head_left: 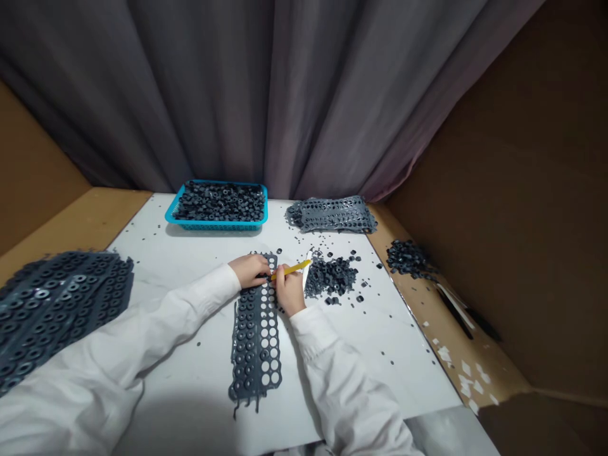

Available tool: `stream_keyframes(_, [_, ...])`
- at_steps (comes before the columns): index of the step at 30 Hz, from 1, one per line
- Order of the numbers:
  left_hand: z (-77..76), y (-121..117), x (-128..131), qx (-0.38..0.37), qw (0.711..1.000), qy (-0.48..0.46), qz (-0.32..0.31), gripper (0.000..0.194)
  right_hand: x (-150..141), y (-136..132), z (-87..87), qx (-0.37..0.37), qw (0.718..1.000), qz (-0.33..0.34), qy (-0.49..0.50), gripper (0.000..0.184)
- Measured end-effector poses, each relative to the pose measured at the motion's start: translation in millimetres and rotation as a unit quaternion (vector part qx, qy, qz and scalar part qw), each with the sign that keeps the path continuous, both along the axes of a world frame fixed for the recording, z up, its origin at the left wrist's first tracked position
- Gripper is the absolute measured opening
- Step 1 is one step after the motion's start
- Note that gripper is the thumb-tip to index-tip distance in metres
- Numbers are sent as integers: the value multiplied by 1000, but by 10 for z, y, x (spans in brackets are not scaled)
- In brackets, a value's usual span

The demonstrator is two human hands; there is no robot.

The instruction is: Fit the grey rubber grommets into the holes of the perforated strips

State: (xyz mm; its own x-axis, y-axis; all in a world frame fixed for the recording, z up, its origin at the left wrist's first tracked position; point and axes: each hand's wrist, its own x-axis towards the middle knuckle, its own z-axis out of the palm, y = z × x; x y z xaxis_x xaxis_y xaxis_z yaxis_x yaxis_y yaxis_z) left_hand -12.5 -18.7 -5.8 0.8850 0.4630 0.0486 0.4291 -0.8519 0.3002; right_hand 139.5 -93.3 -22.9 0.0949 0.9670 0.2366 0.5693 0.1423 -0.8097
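A long dark grey rubber strip point(255, 335) full of round holes and rings lies on the white sheet point(190, 266) in front of me. My left hand point(249, 269) rests on the strip's far end, fingers curled and pressing it down. My right hand point(289, 290) is closed around a yellow pencil-like tool point(291, 269) whose tip meets the strip near the left hand. A pile of small dark rings point(332, 277) lies just right of my right hand.
A blue basket point(216, 221) filled with dark rings stands at the back. Emptied perforated strips point(332, 214) are heaped at the back right, a big stack of strips point(52, 307) lies at the left, more rings point(407, 258) at the right. Cardboard walls and a curtain enclose the table.
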Motion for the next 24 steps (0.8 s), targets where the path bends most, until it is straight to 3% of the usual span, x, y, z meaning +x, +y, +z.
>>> stream_keyframes(4, [-192, -2, -33, 54, 997, -43, -26, 20, -36, -44, 84, 15, 994, 16, -108, 33])
stream_keyframes(8, [-242, -5, -77, 7, 988, -148, -40, 31, -67, -72, 116, 14, 986, 25, -162, 31])
stream_keyframes(9, [-197, 7, -95, -17, 983, -180, -16, 30, -69, -72, 112, 14, 986, 28, -163, 31])
stream_keyframes(11, [-53, 58, -146, -59, 958, -263, 98, 26, -62, -63, 92, 14, 989, 34, -144, 32])
stream_keyframes(14, [177, 154, -237, -144, 867, -384, 284, 26, -21, -20, 35, 2, 998, 29, -59, 34])
stream_keyframes(16, [241, 170, -269, -233, 825, -408, 315, 28, 16, 23, -6, -4, 1000, 4, 16, 35])
stream_keyframes(18, [213, 125, -258, -309, 810, -386, 314, 28, 44, 65, -39, -4, 997, -29, 70, 36])
stream_keyframes(20, [139, 48, -213, -333, 823, -347, 302, 24, 54, 96, -63, -4, 995, -43, 88, 36])
stream_keyframes(24, [39, -40, -94, -225, 920, -239, 213, 24, 37, 115, -94, -4, 997, -29, 65, 36])
